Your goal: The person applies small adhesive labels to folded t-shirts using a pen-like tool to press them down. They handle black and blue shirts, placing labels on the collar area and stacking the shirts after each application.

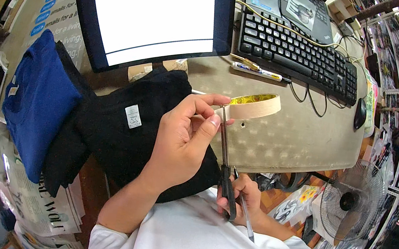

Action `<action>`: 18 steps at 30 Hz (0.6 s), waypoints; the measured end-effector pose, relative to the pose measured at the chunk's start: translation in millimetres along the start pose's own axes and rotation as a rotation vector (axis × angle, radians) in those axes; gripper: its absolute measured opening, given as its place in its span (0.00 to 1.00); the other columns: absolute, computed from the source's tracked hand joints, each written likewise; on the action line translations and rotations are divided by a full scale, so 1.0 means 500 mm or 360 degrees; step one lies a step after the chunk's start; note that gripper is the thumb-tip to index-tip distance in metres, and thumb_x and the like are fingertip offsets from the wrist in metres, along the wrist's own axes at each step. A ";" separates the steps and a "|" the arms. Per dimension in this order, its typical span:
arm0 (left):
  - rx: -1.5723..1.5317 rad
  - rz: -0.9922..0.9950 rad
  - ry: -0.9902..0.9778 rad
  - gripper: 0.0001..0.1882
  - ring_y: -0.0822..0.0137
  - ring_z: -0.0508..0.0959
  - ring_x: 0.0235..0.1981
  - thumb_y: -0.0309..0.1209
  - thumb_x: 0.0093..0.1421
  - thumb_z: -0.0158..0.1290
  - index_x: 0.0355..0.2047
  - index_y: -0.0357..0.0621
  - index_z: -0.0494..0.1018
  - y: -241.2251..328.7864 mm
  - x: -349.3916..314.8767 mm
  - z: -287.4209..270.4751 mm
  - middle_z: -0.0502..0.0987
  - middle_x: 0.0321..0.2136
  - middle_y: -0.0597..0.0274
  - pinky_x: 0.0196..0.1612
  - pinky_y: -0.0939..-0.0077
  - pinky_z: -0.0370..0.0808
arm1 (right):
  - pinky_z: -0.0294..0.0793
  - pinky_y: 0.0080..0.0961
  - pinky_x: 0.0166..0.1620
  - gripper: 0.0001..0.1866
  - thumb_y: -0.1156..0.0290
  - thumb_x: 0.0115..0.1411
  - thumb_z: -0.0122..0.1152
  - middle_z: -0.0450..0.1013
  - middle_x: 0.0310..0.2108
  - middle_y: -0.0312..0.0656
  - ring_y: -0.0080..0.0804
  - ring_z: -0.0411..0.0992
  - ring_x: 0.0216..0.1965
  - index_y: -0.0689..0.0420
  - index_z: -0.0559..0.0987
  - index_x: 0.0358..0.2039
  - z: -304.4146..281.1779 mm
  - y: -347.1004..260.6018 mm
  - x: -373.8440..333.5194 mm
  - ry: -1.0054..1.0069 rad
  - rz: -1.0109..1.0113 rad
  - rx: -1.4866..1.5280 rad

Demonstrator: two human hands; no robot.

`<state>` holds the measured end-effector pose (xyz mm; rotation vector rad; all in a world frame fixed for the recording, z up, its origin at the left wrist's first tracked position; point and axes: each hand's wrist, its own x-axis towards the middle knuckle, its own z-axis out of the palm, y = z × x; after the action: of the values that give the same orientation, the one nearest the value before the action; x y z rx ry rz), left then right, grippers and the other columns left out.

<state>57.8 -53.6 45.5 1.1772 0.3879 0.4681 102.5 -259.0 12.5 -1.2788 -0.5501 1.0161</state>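
Note:
In the middle, my left hand [183, 143] pinches a roll of cream masking tape [268, 109], with the tape's free end near the fingertips. My right hand [245, 198], lower and to the right, grips black-handled scissors [226, 158]. The blades point up and reach the tape beside my left fingers; whether they have cut into it cannot be made out. A slim pen-like stick [247, 221] also passes through my right hand. Beneath my left forearm lies a folded black garment [105, 119] with a white size label [132, 116]. A blue garment [36, 108] drapes beside it on the left.
A lit white screen panel [160, 12] leans at the table's back, propped on cardboard rolls [140, 70]. Markers [256, 71], a black keyboard [296, 53], a laptop [267, 4], cables and a mouse [360, 113] lie right. A fan [350, 200] stands beyond the table edge [297, 170].

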 end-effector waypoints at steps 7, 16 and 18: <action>0.0598 0.0019 0.0013 0.02 0.70 0.79 0.43 0.23 0.65 0.47 0.35 0.36 0.67 -0.016 0.020 0.031 0.76 0.50 0.51 0.44 0.76 0.76 | 0.63 0.24 0.21 0.25 0.71 0.50 0.77 0.66 0.19 0.40 0.25 0.67 0.19 0.54 0.62 0.27 -0.052 0.077 -0.040 0.0312 -0.0475 -0.0529; 0.1195 0.0468 -0.0259 0.05 0.49 0.79 0.42 0.21 0.62 0.49 0.37 0.32 0.71 -0.014 0.005 0.003 0.76 0.43 0.45 0.43 0.60 0.76 | 0.70 0.22 0.23 0.22 0.76 0.54 0.70 0.68 0.23 0.40 0.25 0.70 0.21 0.54 0.60 0.26 -0.213 -0.005 -0.017 0.0708 -0.0113 -0.0595; 0.1482 0.0544 -0.0157 0.05 0.48 0.78 0.41 0.21 0.60 0.51 0.36 0.32 0.72 0.038 0.008 -0.051 0.76 0.41 0.47 0.44 0.59 0.75 | 0.69 0.23 0.28 0.18 0.82 0.52 0.67 0.67 0.21 0.38 0.25 0.67 0.22 0.58 0.62 0.24 -0.272 -0.004 -0.012 0.0827 -0.0106 -0.1130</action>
<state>45.0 -25.7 54.6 2.1840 0.3212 0.5359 211.4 -334.3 -17.9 -2.0524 -0.5564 0.3891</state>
